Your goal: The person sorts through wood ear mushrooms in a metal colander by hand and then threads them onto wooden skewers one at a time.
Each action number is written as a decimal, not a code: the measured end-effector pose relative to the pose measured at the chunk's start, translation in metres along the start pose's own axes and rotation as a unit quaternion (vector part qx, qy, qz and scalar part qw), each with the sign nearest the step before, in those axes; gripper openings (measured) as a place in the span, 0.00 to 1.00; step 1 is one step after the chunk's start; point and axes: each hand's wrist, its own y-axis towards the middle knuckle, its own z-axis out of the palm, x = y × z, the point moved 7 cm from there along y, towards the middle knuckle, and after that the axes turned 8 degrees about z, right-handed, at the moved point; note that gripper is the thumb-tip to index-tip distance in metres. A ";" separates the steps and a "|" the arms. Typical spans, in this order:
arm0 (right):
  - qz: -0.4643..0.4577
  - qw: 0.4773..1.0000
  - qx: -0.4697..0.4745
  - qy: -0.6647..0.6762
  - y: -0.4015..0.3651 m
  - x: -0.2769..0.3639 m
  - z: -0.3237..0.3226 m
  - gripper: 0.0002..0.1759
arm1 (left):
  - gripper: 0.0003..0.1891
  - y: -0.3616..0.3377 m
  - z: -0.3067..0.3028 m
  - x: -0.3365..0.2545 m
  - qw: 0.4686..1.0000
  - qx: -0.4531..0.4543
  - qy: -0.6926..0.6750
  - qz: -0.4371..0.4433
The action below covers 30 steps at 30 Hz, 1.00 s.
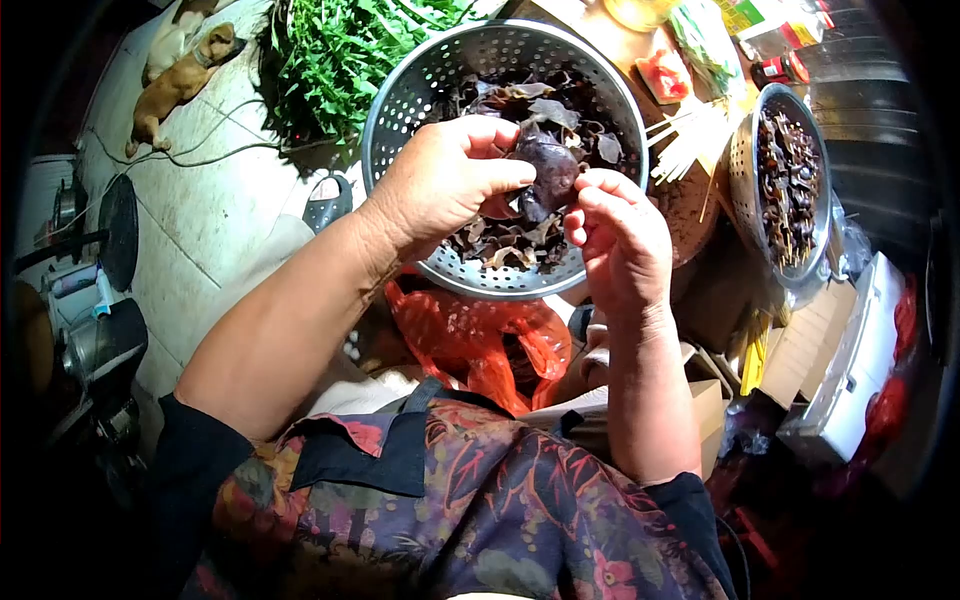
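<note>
Seemingly working one fungus piece (548,180) over the colander (403,112): left hand (440,180) gripping it, right hand (628,235) narrowed alongside (hold unclear); next wants steadiness

Left hand (440,180), right hand (622,228) and dark mushroom (549,178) block middle of big colander (405,95); way in over far rim. Greens (330,60) crowd far left, sticks (684,152) and small colander (740,185) right. Room between forearms (290,320), above red bag (470,325).
</note>
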 end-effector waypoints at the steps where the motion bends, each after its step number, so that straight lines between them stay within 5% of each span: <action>1: 0.004 1.000 -0.008 0.008 0.001 -0.002 -0.006 0.11 | 0.12 -0.001 0.003 -0.002 1.000 -0.003 -0.025 0.008; 3: 0.045 0.998 -0.052 0.002 -0.006 -0.002 -0.005 0.15 | 0.14 -0.002 0.009 -0.002 0.998 0.016 -0.058 0.009; 5: 0.052 0.998 0.032 0.019 0.000 -0.012 -0.001 0.18 | 0.15 -0.004 0.017 0.005 0.995 0.053 -0.080 -0.034; 12: 0.005 1.000 0.007 -0.006 -0.010 -0.008 -0.008 0.16 | 0.12 -0.012 0.029 0.020 0.986 0.084 -0.053 -0.133; 15: -0.019 0.997 -0.002 -0.070 -0.013 -0.010 -0.006 0.16 | 0.10 -0.009 0.028 0.015 0.997 0.047 0.013 -0.066; 20: -0.036 0.999 -0.003 -0.029 -0.014 -0.009 -0.004 0.18 | 0.09 -0.003 0.029 0.028 0.995 0.001 -0.102 -0.021; 27: 0.027 0.997 0.057 0.034 -0.015 -0.009 -0.008 0.18 | 0.08 -0.002 0.025 0.024 0.995 0.009 -0.082 -0.050; 30: 0.032 0.998 0.045 0.039 -0.013 -0.010 -0.008 0.17 | 0.07 0.000 0.026 0.020 0.996 0.056 0.060 -0.024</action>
